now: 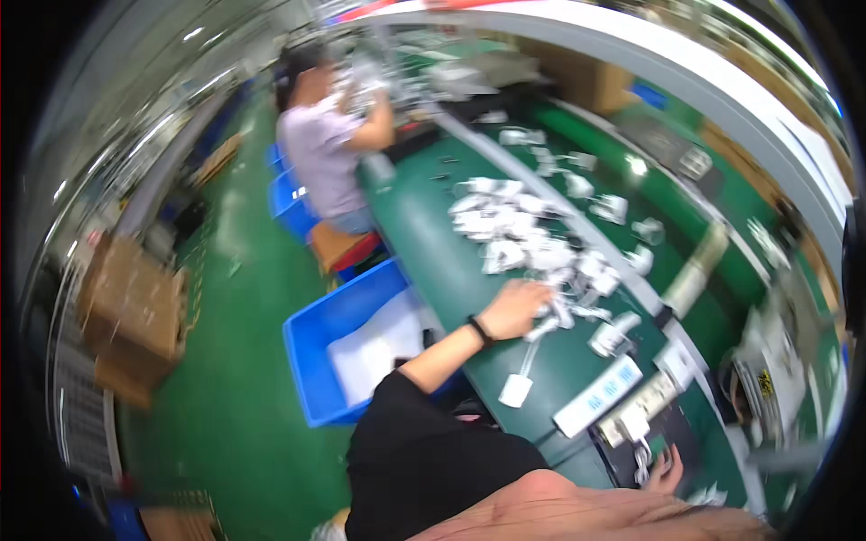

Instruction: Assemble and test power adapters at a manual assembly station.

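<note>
My left hand (pixel 516 309) reaches over the near edge of a heap of white power adapters with cables (pixel 510 225) on the green bench. Its fingertips touch or lie just over the white pieces; blur hides whether they grip one. A single white adapter (pixel 516 390) lies nearer me, its cable running up toward that hand. Low at the right, my right hand (pixel 666 471) has thumb and fingers apart, beside a white cable (pixel 641 462). This cable hangs from a white plug (pixel 634 424) in a power strip (pixel 651 397).
A white box-like strip with blue markings (pixel 598 397) lies beside the power strip. Loose adapters (pixel 577 185) are scattered beyond the bench's metal rail (pixel 523 176). A blue bin (pixel 302 361) stands left of the bench. Another person (pixel 325 153) works farther up; cardboard boxes (pixel 135 298) sit far left.
</note>
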{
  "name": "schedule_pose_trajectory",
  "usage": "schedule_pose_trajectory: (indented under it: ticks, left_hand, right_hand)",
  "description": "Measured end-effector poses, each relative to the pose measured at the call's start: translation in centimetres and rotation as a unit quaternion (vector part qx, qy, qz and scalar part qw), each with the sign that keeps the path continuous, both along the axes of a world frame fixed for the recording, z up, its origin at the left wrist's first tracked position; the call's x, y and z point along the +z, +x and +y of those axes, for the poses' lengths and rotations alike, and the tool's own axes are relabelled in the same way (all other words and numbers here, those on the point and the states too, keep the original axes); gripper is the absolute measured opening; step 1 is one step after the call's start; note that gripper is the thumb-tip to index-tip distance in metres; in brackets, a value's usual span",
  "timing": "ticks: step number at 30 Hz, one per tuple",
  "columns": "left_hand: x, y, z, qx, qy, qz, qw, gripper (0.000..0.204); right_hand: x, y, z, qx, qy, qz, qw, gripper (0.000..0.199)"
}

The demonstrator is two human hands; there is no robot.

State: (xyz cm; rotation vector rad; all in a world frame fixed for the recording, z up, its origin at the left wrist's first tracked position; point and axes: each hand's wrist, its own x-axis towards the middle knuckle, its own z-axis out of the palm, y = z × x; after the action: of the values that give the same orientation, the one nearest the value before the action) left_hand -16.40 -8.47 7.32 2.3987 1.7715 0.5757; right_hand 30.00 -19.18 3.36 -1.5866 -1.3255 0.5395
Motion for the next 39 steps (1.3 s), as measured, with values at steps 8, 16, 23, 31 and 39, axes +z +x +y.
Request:
schedule_pose_trajectory:
  ticks: [8, 16, 23, 31, 39]
  left_hand:
    - [0.6, 0.3, 1.9, -0.146, 0.041, -0.034, 0.988, 0.058]
    - [1.4, 10.9, 4.6, -0.415, 0.051, 0.146, 0.897, 0.053]
    - [-2.5, 10.3, 8.1, -0.434, 0.029, 0.037, 0.900, 0.052]
    - [-4.7, 9.1, 9.5, -0.380, 0.009, -0.016, 0.925, 0.051]
    - [-4.3, 8.3, 12.1, -0.325, 0.030, 0.016, 0.945, 0.049]
  right_hand:
    - [4.4, -1.6, 1.1, 0.013, -0.032, -0.060, 0.998, 0.029]
    - [0.6, 0.7, -1.1, -0.039, 0.083, -0.054, 0.994, 0.025]
    - [0.8, -0.6, 0.4, -0.030, 0.102, -0.038, 0.994, 0.023]
    - [0.5, -0.1, 0.4, -0.033, 0.087, -0.046, 0.995, 0.024]
    - [0.5, 0.1, 0.0, -0.024, 0.085, -0.049, 0.995, 0.025]
